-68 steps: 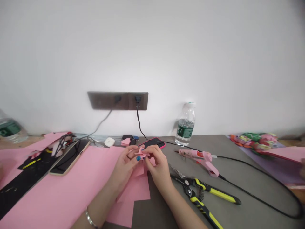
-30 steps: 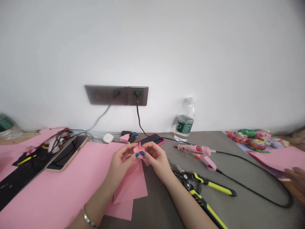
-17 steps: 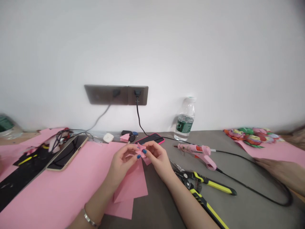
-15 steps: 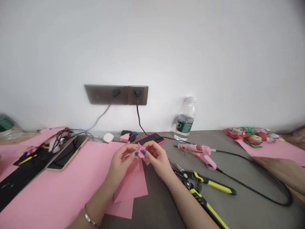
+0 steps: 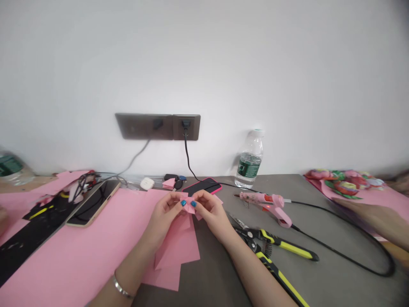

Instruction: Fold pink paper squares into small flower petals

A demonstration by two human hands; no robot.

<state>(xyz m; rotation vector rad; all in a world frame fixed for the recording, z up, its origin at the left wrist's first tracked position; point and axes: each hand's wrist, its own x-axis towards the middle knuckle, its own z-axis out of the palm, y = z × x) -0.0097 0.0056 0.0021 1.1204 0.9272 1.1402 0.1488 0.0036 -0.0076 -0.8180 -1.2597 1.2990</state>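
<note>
Between my two hands is a small folded piece of pink paper [image 5: 188, 205], pinched from both sides. My left hand [image 5: 166, 214] grips its left part, with the blue-nailed thumb in front and the fingers behind. My right hand [image 5: 211, 213] pinches the right part the same way, its thumb close beside the left one. Below and left of my hands lie pink sheets [image 5: 179, 247] on the grey table [image 5: 214, 273]. A phone in a pink case [image 5: 204, 186] lies just behind my fingers.
Pliers [image 5: 275, 243] with yellow-black handles and a pink glue gun [image 5: 266, 202] with a black cable lie at right. A water bottle [image 5: 249, 164] stands by the wall. A phone [image 5: 92, 204] rests at left. Another person's hand [image 5: 361, 213] reaches in at far right, near colourful paper flowers [image 5: 348, 185].
My thumbs have shifted on the small pink piece, which now looks flatter and more square. At far right, the other person's hand and the pink sheet with flowers have moved slightly.
</note>
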